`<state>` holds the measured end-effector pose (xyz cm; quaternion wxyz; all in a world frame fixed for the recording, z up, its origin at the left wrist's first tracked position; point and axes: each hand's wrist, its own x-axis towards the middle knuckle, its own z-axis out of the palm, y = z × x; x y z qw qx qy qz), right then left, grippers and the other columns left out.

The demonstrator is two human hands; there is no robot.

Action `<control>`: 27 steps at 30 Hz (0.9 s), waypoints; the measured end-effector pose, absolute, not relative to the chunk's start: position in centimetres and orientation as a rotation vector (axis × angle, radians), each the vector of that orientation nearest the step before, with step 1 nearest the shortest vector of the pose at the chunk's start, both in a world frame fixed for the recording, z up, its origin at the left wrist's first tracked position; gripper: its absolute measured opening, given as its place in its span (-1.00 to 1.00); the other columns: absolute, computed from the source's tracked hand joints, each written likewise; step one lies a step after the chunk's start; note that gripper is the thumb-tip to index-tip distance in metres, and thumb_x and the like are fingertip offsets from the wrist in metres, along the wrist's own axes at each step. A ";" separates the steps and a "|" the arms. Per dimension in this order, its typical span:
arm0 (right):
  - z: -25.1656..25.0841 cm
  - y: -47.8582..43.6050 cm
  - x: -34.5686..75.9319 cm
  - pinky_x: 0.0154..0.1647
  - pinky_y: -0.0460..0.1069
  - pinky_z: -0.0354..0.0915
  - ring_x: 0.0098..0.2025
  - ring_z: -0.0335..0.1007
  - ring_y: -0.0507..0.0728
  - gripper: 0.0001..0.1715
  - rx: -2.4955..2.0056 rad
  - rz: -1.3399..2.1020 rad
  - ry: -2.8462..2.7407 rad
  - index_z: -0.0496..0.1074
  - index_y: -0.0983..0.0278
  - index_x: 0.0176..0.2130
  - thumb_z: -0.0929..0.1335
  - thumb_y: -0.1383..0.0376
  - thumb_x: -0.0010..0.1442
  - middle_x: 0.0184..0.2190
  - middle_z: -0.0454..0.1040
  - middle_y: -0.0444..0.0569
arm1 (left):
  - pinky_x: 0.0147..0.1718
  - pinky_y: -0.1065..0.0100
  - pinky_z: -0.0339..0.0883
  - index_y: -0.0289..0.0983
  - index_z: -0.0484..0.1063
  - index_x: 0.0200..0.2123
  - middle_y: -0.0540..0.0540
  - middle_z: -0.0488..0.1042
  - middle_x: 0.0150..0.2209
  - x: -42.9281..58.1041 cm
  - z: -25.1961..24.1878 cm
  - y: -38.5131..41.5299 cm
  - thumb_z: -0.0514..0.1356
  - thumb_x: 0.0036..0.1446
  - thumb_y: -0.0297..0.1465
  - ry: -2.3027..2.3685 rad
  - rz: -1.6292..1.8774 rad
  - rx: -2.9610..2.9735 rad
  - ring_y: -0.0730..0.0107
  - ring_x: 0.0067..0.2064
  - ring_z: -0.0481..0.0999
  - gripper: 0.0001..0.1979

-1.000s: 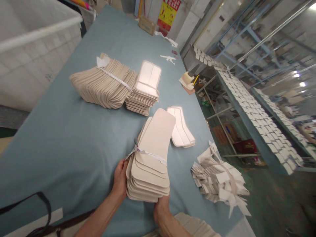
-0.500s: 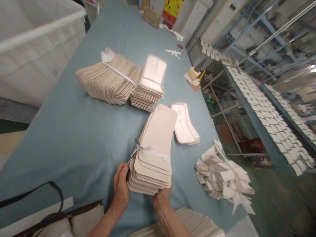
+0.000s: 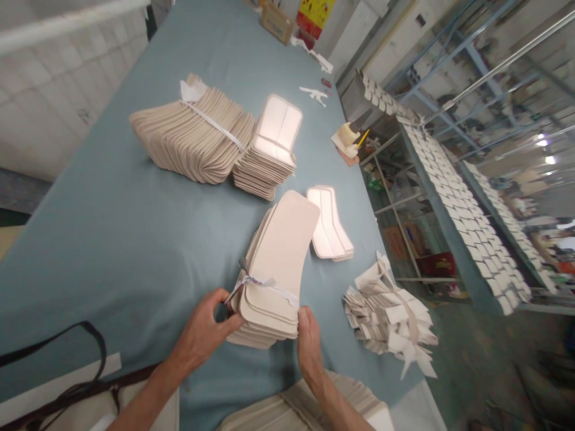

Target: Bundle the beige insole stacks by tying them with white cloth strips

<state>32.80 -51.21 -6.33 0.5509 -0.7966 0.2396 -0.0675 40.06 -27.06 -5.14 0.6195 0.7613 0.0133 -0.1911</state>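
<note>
In the head view, a stack of beige curved pads [image 3: 284, 239] lies in front of me, bound by a white tie [image 3: 269, 284] across its lower part. My left hand [image 3: 204, 326] grips the near left corner, with the thumb near the top edge and the other fingers along the side. My right hand [image 3: 309, 341] presses against the near right side, fingers closed at the edge and partly hidden. A small dark thing [image 3: 243, 263], too small to name, sits by the tie's left end.
Beyond are a tied bundle of pads [image 3: 193, 134] and an upright stack [image 3: 269, 158]. Loose pads [image 3: 330, 224] and a bundle of white scraps [image 3: 390, 317] lie right. More pads [image 3: 354, 395] lie near me; a black strap [image 3: 96, 341] is at left. A shelf [image 3: 458, 209] stands right.
My left hand has shifted from beneath the stack's side to its corner, thumb spread. My right hand has moved from under the near end up to the right side. The stack sits slightly further left.
</note>
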 end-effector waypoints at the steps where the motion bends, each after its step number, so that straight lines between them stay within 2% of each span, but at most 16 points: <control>1: -6.1 -51.5 32.8 -0.35 0.00 0.20 -0.38 0.21 0.13 -0.50 -1.924 -0.120 0.552 0.29 0.17 -0.45 0.28 -0.12 0.31 -0.50 0.29 -0.15 | -0.20 0.30 0.24 -0.20 0.38 -0.42 -0.02 0.43 -0.38 39.9 -5.3 -27.0 0.27 0.02 -0.16 0.003 -0.412 1.768 0.16 -0.24 0.41 -0.76; 5: -5.7 -52.5 32.5 -0.41 -0.04 0.10 -0.47 0.13 0.06 -0.54 -2.051 0.022 0.427 0.23 0.19 -0.49 0.42 -0.02 0.20 -0.57 0.21 -0.23 | -0.23 0.32 0.24 -0.20 0.33 -0.46 0.00 0.39 -0.40 39.1 -6.3 -26.6 0.22 0.09 -0.28 -0.138 -0.295 1.795 0.25 -0.29 0.38 -0.84; 10: -6.7 -52.3 31.2 -0.43 -0.05 0.07 -0.50 0.12 0.04 -0.63 -2.100 0.024 0.394 0.28 0.20 -0.43 0.40 0.05 0.24 -0.57 0.24 -0.25 | -0.23 0.32 0.24 -0.21 0.37 -0.43 -0.03 0.45 -0.38 37.5 -7.1 -25.9 0.24 0.21 -0.35 -0.264 -0.049 1.904 0.27 -0.27 0.41 -0.83; 13: -7.0 -52.0 30.1 -0.46 -0.05 0.05 -0.52 0.11 0.04 -0.61 -2.159 0.028 0.371 0.24 0.20 -0.49 0.41 0.09 0.22 -0.59 0.24 -0.24 | -0.26 0.29 0.19 -0.21 0.28 -0.47 -0.03 0.41 -0.43 36.8 -7.2 -25.7 0.20 0.22 -0.46 -0.372 0.166 2.033 0.27 -0.30 0.36 -0.78; 16: -6.7 -52.0 29.0 -0.43 -0.07 0.11 -0.49 0.16 0.04 -0.69 -2.176 0.066 0.278 0.27 0.20 -0.47 0.44 0.17 0.13 -0.56 0.28 -0.23 | -0.33 0.28 0.13 -0.21 0.19 -0.49 -0.02 0.32 -0.48 36.8 -6.8 -25.7 0.13 0.18 -0.57 -0.492 0.243 2.079 0.28 -0.35 0.28 -0.75; 20: -5.5 -52.7 28.1 -0.35 -0.07 0.20 -0.42 0.28 0.06 -0.81 -2.227 0.262 0.244 0.36 0.23 -0.33 0.40 0.18 0.20 -0.47 0.39 -0.18 | -0.33 0.31 0.14 -0.24 0.25 -0.45 -0.04 0.34 -0.44 36.7 -6.2 -25.5 0.09 0.16 -0.63 -0.657 0.143 1.996 0.29 -0.34 0.28 -0.78; 23: -4.5 -53.3 28.0 -0.34 -0.06 0.16 -0.42 0.33 0.06 -0.90 -2.314 0.662 0.178 0.44 0.23 -0.26 0.40 0.27 0.18 -0.46 0.45 -0.17 | -0.31 0.32 0.17 -0.25 0.29 -0.44 -0.05 0.39 -0.42 35.5 -7.2 -24.9 0.09 0.21 -0.61 -0.738 0.025 2.017 0.29 -0.32 0.32 -0.79; 27: -4.3 -53.1 28.7 -0.22 -0.04 0.21 -0.26 0.45 0.11 -0.77 -2.355 1.004 0.025 0.54 0.21 -0.17 0.45 0.36 0.11 -0.30 0.57 -0.11 | -0.29 0.27 0.21 -0.26 0.35 -0.42 -0.10 0.46 -0.38 32.5 -9.9 -23.7 0.03 0.23 -0.51 -0.774 -0.377 2.130 0.22 -0.29 0.44 -0.81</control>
